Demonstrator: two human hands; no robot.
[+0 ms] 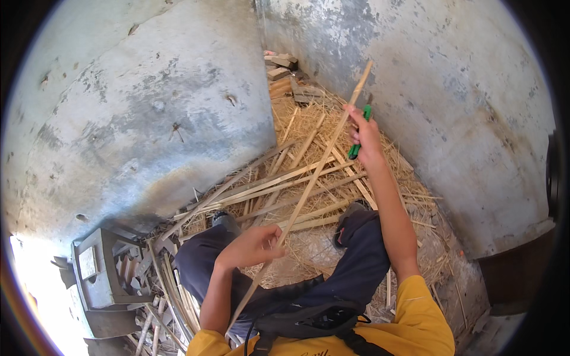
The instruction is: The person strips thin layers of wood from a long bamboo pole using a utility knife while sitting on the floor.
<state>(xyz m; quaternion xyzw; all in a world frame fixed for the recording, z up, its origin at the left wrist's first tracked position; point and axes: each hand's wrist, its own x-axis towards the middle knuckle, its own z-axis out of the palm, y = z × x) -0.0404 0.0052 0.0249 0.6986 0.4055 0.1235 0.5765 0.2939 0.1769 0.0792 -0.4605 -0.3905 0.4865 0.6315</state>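
A long, pale bamboo strip [315,180] slants across the view, from my lap up to the far right. My right hand [367,137], raised and far out, is closed on a green-handled knife [355,151]. The strip's upper part is pinched at that hand's fingertips beside the knife, whose blade end points up toward the wall. Nearer my body, my left hand [252,244] has its fingers curled round the lower part of the strip, above my left thigh. The strip's low end rests against my clothing.
Several split bamboo strips [261,188] lie crossed on the shavings [380,178] between my feet and the walls. Worn grey walls [196,101] meet in a corner, with bricks [278,73] there. A grey wooden box-like stool [98,267] stands at left beside more strips [172,291].
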